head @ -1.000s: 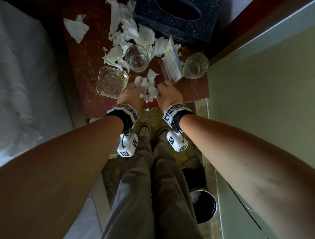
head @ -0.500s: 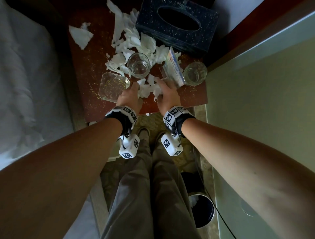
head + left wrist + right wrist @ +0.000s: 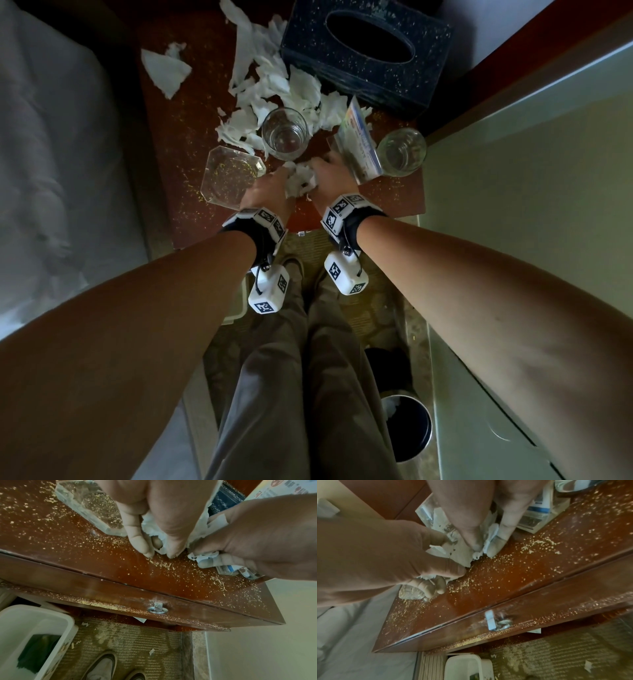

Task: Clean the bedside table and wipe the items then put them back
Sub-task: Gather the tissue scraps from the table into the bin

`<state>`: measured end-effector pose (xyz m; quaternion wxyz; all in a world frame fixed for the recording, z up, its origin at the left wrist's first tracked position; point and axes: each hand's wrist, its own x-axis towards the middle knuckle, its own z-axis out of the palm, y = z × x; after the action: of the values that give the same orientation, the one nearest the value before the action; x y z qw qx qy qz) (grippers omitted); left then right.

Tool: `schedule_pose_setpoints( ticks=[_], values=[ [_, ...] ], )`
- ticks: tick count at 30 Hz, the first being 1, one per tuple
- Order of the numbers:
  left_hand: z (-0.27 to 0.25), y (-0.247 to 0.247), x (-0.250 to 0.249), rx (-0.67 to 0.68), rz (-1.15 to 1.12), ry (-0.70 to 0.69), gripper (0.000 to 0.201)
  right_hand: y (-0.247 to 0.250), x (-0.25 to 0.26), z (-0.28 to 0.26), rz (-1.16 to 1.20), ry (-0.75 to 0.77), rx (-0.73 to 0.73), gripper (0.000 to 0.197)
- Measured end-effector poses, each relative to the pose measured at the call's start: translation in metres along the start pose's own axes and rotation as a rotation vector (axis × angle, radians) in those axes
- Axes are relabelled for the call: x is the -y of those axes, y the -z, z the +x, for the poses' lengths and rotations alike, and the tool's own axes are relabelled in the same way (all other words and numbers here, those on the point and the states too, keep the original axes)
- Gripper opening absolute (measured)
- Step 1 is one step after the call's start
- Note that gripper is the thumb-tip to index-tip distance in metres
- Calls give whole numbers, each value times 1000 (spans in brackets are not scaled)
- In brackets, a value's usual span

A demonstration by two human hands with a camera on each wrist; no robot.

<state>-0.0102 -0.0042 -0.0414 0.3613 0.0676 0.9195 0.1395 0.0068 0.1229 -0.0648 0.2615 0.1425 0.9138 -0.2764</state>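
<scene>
The red-brown bedside table (image 3: 171,137) is strewn with yellow crumbs and torn white tissue scraps (image 3: 274,89). My left hand (image 3: 263,192) and right hand (image 3: 334,178) meet near its front edge. Both curl round a bunched wad of tissue scraps (image 3: 299,180) that is squeezed between them. The left wrist view shows my left fingers (image 3: 135,536) wrapped over the wad (image 3: 152,526), fingertips on the tabletop. A glass ashtray (image 3: 227,178) lies just left of my left hand. A card stand (image 3: 358,147) touches my right hand. Two empty glasses (image 3: 284,135) (image 3: 402,152) stand behind.
A dark blue tissue box (image 3: 366,51) sits at the back of the table. The bed (image 3: 51,171) runs along the left, a pale wall (image 3: 513,205) along the right. On the floor are a white tub (image 3: 30,622) and a black waste bin (image 3: 407,425).
Both hands have slid farther onto the table and closer together. The loose scraps between them are now bunched into one wad.
</scene>
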Motion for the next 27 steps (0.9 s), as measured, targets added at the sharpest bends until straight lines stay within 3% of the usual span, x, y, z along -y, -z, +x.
schedule_pose_setpoints(
  ticks=[5,12,14,16,19,25,27],
  values=[
    [6,0,-1,5,10,36,34,9,-3,-2,44,-67,-43,12],
    [-3,13,-5,-6,18,65,37,0,-2,-12,404,-261,-59,6],
    [-7,20,-7,0,26,90,39,2,3,-15,498,-274,2,20],
    [-13,28,-8,7,31,107,41,12,8,-21,446,-256,83,35],
    [-18,43,-8,-16,-8,109,44,39,16,-33,380,-259,120,40],
    [-27,76,-10,-111,-9,111,37,90,35,-49,467,-282,87,38],
    [-29,87,-15,-127,-18,138,38,104,44,-51,533,-269,102,20]
  ],
)
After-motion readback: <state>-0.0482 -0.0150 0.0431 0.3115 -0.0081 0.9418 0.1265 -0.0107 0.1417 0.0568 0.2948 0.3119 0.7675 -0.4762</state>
